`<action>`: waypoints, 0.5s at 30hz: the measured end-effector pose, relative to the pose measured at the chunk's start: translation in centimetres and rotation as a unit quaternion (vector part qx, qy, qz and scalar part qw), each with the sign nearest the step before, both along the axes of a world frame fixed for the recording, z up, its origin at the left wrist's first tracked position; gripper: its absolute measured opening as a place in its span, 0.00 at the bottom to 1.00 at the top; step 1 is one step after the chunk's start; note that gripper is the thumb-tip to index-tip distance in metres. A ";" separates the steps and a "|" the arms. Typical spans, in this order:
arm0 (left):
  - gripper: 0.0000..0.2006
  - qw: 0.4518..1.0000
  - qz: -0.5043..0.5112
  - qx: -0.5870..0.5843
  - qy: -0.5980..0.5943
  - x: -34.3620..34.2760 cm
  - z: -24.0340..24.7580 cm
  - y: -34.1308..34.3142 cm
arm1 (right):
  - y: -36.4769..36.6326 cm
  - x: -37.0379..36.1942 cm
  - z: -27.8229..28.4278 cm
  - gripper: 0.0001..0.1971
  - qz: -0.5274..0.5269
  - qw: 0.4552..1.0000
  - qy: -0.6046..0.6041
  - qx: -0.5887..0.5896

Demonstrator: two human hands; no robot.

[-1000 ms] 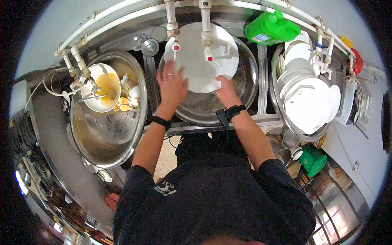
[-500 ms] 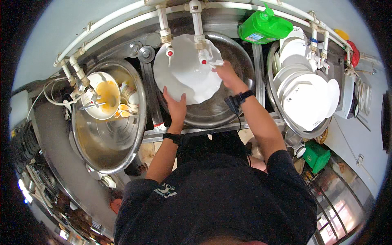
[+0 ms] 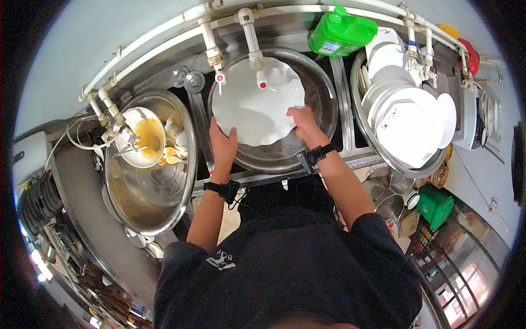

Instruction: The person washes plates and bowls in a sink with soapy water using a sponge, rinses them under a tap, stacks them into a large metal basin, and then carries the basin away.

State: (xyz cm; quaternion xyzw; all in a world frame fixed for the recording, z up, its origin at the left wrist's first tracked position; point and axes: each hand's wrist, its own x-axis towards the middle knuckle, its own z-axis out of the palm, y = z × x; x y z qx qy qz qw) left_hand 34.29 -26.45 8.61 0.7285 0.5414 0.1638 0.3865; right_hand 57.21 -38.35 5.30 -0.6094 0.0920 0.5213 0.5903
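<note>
A large white plate with a wavy rim hangs over the metal basin in the middle, under two taps. My left hand holds its lower left rim, the thumb near the edge and the fingers along the side. At the lower right rim my right hand grips the plate, thumb on top and the other fingers hidden beneath. Both wrists wear black bands. The right tap overlaps the plate's upper part in view.
On the left, a metal basin holds a bowl with orange-yellow liquid and several spoons. Stacked white plates fill the basin on the right. A green jug stands behind; white pipes run along the wall.
The plate has come nearer to me and slightly right relative to the taps. My right hand has slid from its upper right rim to the lower right. The view has shifted slightly.
</note>
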 end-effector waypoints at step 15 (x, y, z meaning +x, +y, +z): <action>0.26 0.988 -0.146 0.033 0.039 13.9 7.2 2.2 | -8.6 1.2 13.7 0.31 -0.047 0.779 -0.624 -0.048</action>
